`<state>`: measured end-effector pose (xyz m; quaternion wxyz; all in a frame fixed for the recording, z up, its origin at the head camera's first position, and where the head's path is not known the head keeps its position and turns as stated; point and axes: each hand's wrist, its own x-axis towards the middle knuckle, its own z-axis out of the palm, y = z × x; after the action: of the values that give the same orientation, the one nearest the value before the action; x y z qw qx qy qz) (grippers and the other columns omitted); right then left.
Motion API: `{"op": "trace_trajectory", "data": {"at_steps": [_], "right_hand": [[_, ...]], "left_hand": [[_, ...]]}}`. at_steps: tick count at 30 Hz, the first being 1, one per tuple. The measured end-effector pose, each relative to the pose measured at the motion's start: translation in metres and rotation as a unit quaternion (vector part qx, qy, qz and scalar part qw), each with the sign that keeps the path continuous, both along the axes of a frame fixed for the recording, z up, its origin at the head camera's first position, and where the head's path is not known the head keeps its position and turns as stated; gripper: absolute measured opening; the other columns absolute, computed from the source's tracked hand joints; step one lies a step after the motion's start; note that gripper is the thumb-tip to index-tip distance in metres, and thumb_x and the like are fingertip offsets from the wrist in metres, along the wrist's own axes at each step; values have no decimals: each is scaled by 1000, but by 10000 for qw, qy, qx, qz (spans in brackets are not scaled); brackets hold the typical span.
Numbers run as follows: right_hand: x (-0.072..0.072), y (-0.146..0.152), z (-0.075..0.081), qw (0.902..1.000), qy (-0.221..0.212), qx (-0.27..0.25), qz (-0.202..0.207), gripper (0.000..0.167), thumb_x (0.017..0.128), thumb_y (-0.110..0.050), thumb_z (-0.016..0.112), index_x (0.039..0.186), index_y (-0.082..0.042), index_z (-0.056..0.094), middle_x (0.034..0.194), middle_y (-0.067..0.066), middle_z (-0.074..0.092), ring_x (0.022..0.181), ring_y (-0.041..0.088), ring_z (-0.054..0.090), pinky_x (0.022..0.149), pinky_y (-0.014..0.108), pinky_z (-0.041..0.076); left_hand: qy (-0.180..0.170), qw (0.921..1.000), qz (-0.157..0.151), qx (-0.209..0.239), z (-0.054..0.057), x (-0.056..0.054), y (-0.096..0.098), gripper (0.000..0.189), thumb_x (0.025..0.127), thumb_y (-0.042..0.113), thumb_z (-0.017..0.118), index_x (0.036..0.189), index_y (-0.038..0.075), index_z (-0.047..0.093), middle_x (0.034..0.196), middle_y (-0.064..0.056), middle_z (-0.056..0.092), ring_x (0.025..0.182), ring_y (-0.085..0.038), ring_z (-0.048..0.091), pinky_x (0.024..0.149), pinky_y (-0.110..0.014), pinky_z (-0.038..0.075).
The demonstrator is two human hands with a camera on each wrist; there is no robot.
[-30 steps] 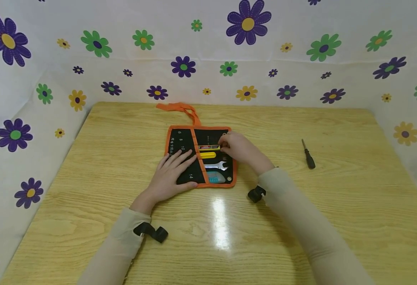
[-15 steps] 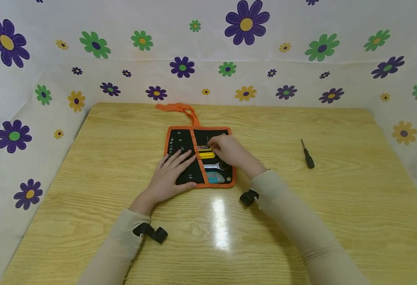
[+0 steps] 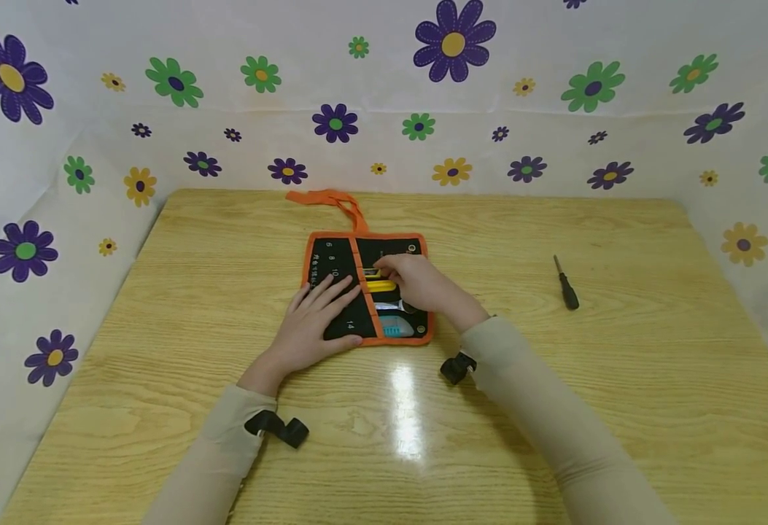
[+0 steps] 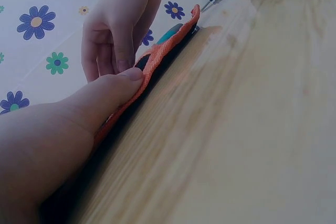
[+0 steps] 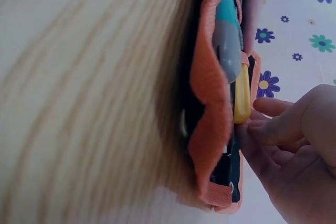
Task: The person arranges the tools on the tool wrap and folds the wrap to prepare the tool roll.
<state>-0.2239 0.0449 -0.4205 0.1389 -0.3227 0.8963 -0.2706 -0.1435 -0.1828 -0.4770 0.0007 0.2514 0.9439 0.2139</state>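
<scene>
A black tool pouch (image 3: 393, 249) with orange trim lies unrolled, printed with numbers. My left hand (image 3: 308, 313) rests on its left part, fingers spread. Its thumb (image 4: 118, 85) lies by the orange edge in the left wrist view. My right hand (image 3: 419, 283) pinches the outer end of a slim, yellow-edged labelled item (image 3: 372, 274), whose other end sits in a pocket. Below are a yellow handle (image 3: 381, 286), a wrench (image 3: 386, 307) partly hidden by the right hand, and a teal-and-grey tool (image 5: 228, 40), all in pockets.
A black-handled screwdriver (image 3: 566, 288) lies to the right on the wooden table (image 3: 620, 364). An orange strap (image 3: 331, 198) trails from the pouch's top toward the back edge. Flower-printed cloth (image 3: 384, 131) hangs behind and at the sides.
My right hand has moved left along the pouch, and the labelled item shows less outside the right hand's fingers. The left hand stays in place.
</scene>
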Motion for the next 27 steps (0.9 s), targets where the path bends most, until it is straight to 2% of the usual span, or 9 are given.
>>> {"op": "trace_trajectory", "data": {"at_steps": [6,11,15,21,27], "right_hand": [[3,12,5,9998,-165,48,-120,35,96,9,45,130,5,54,121,17,60,108,27,58,93,35,47],[6,38,7,9994,98,17,-334,37,94,5,54,131,6,52,123,19,58,111,32,56,94,41,46],[11,65,9,9970,302,62,-708,39,93,1,57,131,6,51,129,22,54,117,37,50,98,46,42],[19,108,12,9898,587,340,-1253,43,93,-4,59,133,6,48,134,27,46,125,42,39,106,54,27],[25,150,16,9775,624,562,-1937,48,91,-6,61,134,8,45,134,33,40,122,51,33,99,62,29]], "left_hand": [[38,10000,-64,53,0,-1,1,81,87,65,53,153,27,26,158,3,18,145,-23,7,113,-54,3],[46,10000,-48,29,-2,-1,0,82,86,65,53,153,27,25,158,3,17,145,-23,6,113,-53,2],[46,10000,-39,13,-1,-1,0,82,86,65,54,153,27,25,158,3,17,145,-24,6,113,-53,2],[65,10000,-38,-6,0,-1,0,82,86,65,54,153,27,26,158,2,18,145,-25,8,113,-54,2],[59,10000,-32,19,-1,-1,0,81,87,64,54,153,27,26,158,3,18,145,-24,7,113,-53,2]]}}
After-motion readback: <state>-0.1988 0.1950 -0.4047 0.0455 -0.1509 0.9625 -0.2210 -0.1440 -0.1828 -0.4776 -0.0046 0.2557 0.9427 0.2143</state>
